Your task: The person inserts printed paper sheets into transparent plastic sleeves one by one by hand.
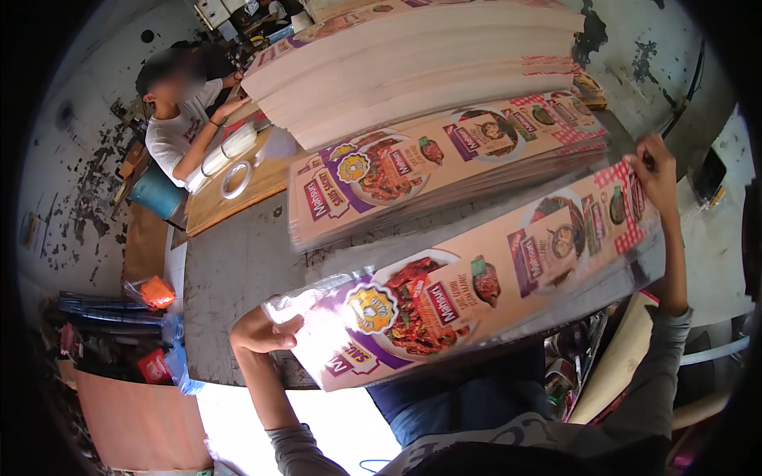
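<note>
A long printed food poster (432, 305) in a shiny clear plastic sleeve is held tilted in front of me, over the near edge of the table. At its left end is my left hand (266, 329), closed with the thumb on the front and the fingers hidden behind. My right hand (657, 178) pinches the upper right corner. Just beyond lies a stack of matching posters (444, 159), also with glossy plastic among its layers. Strong glare washes out the left end of the held poster.
Behind rises a tall stack of paper sheets (421, 71). The grey table (238, 278) has a worn top. At the left, a person (178, 119) sits by a wooden board (262, 190) bearing a tape roll (236, 180). A blue bucket (156, 190) stands below.
</note>
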The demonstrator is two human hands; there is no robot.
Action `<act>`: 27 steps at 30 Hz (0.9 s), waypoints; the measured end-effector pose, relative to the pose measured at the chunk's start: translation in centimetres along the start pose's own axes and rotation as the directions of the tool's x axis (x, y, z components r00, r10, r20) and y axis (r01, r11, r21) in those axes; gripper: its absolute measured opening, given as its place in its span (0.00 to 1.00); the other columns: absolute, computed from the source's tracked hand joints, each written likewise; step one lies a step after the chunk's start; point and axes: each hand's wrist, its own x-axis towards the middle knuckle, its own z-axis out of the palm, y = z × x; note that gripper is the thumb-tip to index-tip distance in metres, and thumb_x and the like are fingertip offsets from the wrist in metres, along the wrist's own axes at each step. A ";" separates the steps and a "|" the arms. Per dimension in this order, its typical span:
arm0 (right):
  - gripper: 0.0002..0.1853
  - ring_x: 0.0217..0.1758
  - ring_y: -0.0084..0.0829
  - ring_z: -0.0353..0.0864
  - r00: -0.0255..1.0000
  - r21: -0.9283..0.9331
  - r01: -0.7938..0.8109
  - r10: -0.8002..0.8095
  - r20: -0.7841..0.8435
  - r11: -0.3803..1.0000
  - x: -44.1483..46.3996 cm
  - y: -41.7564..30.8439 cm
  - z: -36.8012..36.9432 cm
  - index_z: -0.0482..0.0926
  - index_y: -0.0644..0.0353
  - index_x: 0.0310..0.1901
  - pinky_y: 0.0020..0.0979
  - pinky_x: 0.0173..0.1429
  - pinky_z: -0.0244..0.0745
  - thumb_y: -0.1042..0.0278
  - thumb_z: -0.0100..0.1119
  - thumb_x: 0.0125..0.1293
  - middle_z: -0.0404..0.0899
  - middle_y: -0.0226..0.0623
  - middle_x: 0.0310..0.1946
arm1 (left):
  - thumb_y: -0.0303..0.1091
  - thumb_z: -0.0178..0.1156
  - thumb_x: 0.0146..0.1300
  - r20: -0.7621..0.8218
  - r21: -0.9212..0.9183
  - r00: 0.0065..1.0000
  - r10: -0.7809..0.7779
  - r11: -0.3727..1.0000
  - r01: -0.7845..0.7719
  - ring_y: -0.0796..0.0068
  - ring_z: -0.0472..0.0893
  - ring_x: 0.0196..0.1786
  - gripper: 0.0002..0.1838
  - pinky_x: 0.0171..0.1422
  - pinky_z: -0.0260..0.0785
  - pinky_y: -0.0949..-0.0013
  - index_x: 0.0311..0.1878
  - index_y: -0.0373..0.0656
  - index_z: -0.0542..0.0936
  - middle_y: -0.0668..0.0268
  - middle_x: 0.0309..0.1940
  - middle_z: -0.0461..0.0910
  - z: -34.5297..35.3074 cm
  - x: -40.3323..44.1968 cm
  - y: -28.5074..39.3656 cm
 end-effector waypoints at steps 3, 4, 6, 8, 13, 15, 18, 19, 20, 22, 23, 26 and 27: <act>0.17 0.26 0.29 0.62 0.997 -0.045 0.035 -0.032 0.066 0.998 4.7 -1.9 -1.8 0.64 0.65 0.24 0.28 0.33 0.61 0.68 0.65 0.52 0.61 0.35 0.22 | 0.38 0.68 0.50 0.082 0.104 0.987 0.136 0.984 -0.145 0.71 0.75 0.42 0.31 0.48 0.67 0.69 0.54 0.29 0.71 0.55 0.41 0.78 0.6 0.8 1.9; 0.18 0.26 0.30 0.62 0.993 -0.130 0.024 -0.009 0.117 0.991 6.0 -2.2 -2.2 0.63 0.66 0.25 0.30 0.33 0.61 0.66 0.64 0.53 0.60 0.36 0.22 | 0.37 0.69 0.50 -0.012 0.155 0.996 0.088 0.984 -0.085 0.72 0.75 0.41 0.30 0.47 0.68 0.69 0.52 0.29 0.72 0.57 0.40 0.79 0.8 0.5 2.2; 0.18 0.26 0.31 0.63 0.991 -0.190 0.077 -0.055 0.121 0.979 8.9 -1.0 -1.6 0.64 0.66 0.25 0.31 0.33 0.62 0.63 0.63 0.54 0.61 0.36 0.22 | 0.34 0.70 0.50 -0.319 0.285 0.947 0.047 0.957 0.048 0.73 0.76 0.40 0.26 0.46 0.69 0.69 0.49 0.30 0.74 0.60 0.38 0.80 -0.3 -1.0 0.4; 0.20 0.26 0.33 0.67 0.987 -0.247 0.140 -0.117 0.108 0.959 11.5 -0.2 0.1 0.67 0.67 0.24 0.32 0.33 0.63 0.57 0.62 0.56 0.65 0.38 0.23 | 0.35 0.67 0.53 -0.620 -0.045 0.783 -0.048 0.999 0.025 0.67 0.79 0.45 0.28 0.51 0.72 0.64 0.54 0.29 0.72 0.56 0.44 0.78 -0.7 1.4 1.7; 0.24 0.47 0.43 0.72 0.963 -0.278 0.248 -0.205 0.175 0.928 13.9 4.3 9.6 0.74 0.65 0.38 0.38 0.50 0.66 0.47 0.56 0.59 0.72 0.46 0.42 | 0.45 0.58 0.60 -0.713 0.251 0.689 0.132 0.965 0.074 0.63 0.81 0.44 0.34 0.49 0.74 0.62 0.61 0.32 0.59 0.48 0.47 0.76 -3.1 9.6 6.3; 0.26 0.56 0.45 0.69 0.928 -0.249 0.366 -0.333 0.166 0.897 13.8 4.2 11.3 0.75 0.64 0.44 0.39 0.58 0.64 0.44 0.54 0.59 0.70 0.49 0.50 | 0.47 0.58 0.59 -0.646 0.729 0.659 0.385 0.568 0.383 0.49 0.73 0.56 0.36 0.56 0.68 0.53 0.65 0.39 0.56 0.39 0.54 0.68 -5.5 10.9 3.7; 0.29 0.52 0.48 0.70 0.938 -0.120 0.256 -0.216 0.273 0.959 11.5 2.2 11.6 0.72 0.63 0.51 0.41 0.61 0.60 0.45 0.55 0.58 0.75 0.49 0.42 | 0.55 0.60 0.55 -0.493 0.859 0.772 0.401 0.361 0.362 0.39 0.55 0.67 0.44 0.63 0.59 0.48 0.68 0.45 0.51 0.32 0.62 0.55 -2.4 10.6 2.6; 0.30 0.54 0.48 0.70 0.921 -0.205 0.133 -0.044 0.387 0.970 10.9 2.2 11.2 0.70 0.63 0.53 0.40 0.62 0.60 0.45 0.53 0.59 0.75 0.48 0.44 | 0.55 0.60 0.55 -0.499 0.857 0.770 0.397 0.359 0.370 0.39 0.55 0.67 0.44 0.63 0.59 0.48 0.68 0.45 0.51 0.32 0.62 0.55 -1.6 10.6 2.6; 0.31 0.55 0.47 0.69 0.867 -0.303 0.019 0.135 0.479 0.953 10.4 2.7 11.0 0.68 0.62 0.56 0.39 0.62 0.60 0.45 0.52 0.60 0.75 0.48 0.47 | 0.59 0.61 0.51 -0.580 0.793 0.784 0.221 0.372 0.483 0.37 0.49 0.68 0.48 0.65 0.56 0.49 0.69 0.48 0.50 0.32 0.63 0.50 -0.9 10.5 2.6; 0.31 0.56 0.45 0.70 0.865 -0.168 -0.097 0.166 0.474 0.981 9.5 9.5 13.7 0.67 0.62 0.57 0.39 0.62 0.60 0.44 0.51 0.61 0.74 0.47 0.49 | 0.68 0.62 0.42 -0.630 0.731 0.775 0.049 0.375 0.570 0.34 0.46 0.68 0.58 0.68 0.52 0.50 0.70 0.49 0.45 0.40 0.66 0.50 -1.9 10.4 1.5; 0.32 0.57 0.44 0.70 0.864 -0.041 -0.204 0.199 0.463 0.978 9.1 11.7 14.6 0.66 0.62 0.58 0.38 0.62 0.60 0.44 0.50 0.62 0.73 0.46 0.52 | 0.68 0.62 0.42 -0.629 0.730 0.776 0.040 0.373 0.572 0.34 0.46 0.68 0.58 0.68 0.52 0.50 0.70 0.49 0.45 0.40 0.66 0.50 -2.2 10.0 1.3; 0.34 0.59 0.41 0.70 0.854 -0.080 -0.224 0.235 0.464 0.971 8.9 6.2 11.2 0.63 0.64 0.60 0.35 0.62 0.62 0.44 0.50 0.62 0.73 0.48 0.52 | 0.68 0.64 0.41 -0.468 0.796 0.880 0.081 0.470 0.381 0.33 0.43 0.68 0.61 0.68 0.52 0.50 0.70 0.45 0.43 0.32 0.62 0.52 -2.5 10.1 1.0; 0.34 0.59 0.40 0.70 0.861 -0.100 -0.174 0.200 0.467 0.980 9.3 5.8 11.2 0.63 0.64 0.60 0.34 0.61 0.63 0.44 0.50 0.61 0.73 0.49 0.52 | 0.66 0.65 0.40 -0.460 0.822 0.879 0.128 0.436 0.366 0.34 0.48 0.67 0.62 0.66 0.56 0.50 0.69 0.41 0.42 0.32 0.61 0.55 -2.4 10.3 0.7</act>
